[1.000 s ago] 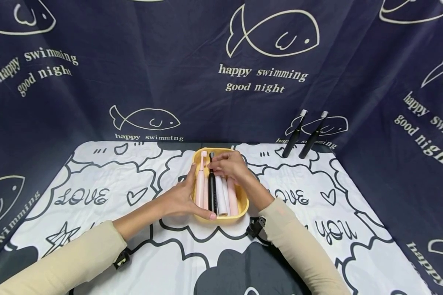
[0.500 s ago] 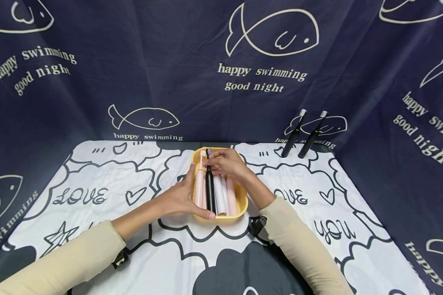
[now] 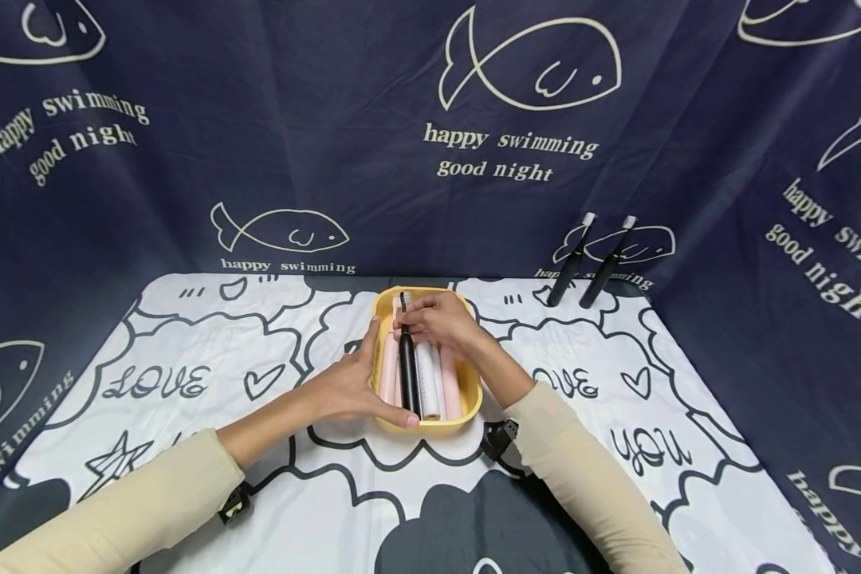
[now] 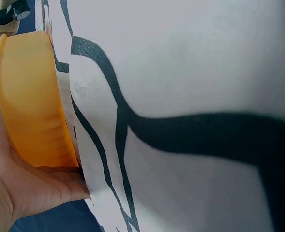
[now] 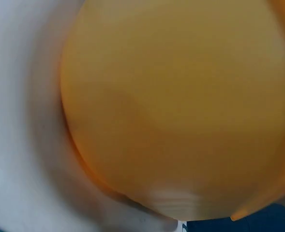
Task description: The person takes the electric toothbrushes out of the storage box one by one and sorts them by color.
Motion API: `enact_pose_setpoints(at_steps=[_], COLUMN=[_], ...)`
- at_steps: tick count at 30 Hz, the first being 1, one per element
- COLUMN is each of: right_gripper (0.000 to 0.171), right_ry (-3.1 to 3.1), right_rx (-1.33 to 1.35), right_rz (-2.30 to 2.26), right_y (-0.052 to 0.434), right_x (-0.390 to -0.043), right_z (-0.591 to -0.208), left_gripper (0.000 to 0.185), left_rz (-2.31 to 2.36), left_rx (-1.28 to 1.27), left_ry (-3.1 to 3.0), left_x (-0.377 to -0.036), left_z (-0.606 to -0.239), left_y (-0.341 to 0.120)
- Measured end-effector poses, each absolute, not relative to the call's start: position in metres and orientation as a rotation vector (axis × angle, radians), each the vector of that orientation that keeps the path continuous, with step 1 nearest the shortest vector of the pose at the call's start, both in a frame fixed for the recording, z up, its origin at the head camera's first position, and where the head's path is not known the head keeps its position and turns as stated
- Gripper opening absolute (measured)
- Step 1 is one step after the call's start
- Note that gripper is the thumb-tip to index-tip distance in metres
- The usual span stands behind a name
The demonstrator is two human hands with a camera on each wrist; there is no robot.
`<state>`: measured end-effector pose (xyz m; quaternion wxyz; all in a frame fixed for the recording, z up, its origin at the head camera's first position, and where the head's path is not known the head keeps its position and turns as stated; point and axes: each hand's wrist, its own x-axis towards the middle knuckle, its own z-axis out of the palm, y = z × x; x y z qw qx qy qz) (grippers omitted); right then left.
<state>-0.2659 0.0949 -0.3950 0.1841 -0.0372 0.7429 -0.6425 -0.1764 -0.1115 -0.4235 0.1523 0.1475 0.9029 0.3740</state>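
Observation:
A yellow tray [image 3: 466, 406] sits mid-table and holds several electric toothbrushes, pink and white, lying lengthwise. My left hand [image 3: 347, 387] grips the tray's left wall, thumb up along the side and fingers curled under its near corner; the left wrist view shows the tray wall [image 4: 31, 106] against my palm. My right hand [image 3: 438, 320] pinches the neck of a black toothbrush [image 3: 407, 375], whose head end is raised near the tray's far end while its base rests among the others. The right wrist view shows only blurred yellow tray wall [image 5: 181, 111].
Two black toothbrushes [image 3: 572, 261] [image 3: 606, 265] stand upright at the back right against the dark blue fish-print curtain. The table wears a black-and-white cartoon cloth [image 3: 208, 383]. The curtain closes in the back and both sides.
My right hand has drawn the black toothbrush's head slightly left and up within the tray. The left hand and tray have stayed put.

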Motion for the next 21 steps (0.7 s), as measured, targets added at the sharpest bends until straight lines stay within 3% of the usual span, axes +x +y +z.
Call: enact_pose_setpoints(at_steps=[21], right_gripper=[0.009], right_ry=[1.969], right_rx=[-0.025], right_rz=[-1.951], right_y=[0.126], right_x=[-0.259], right_z=[-0.387], left_gripper=[0.181], left_rz=[1.09], left_rx=[0.398], left_ry=[2.577], left_x=[-0.176], left_z=[-0.424], left_y=[-0.11])
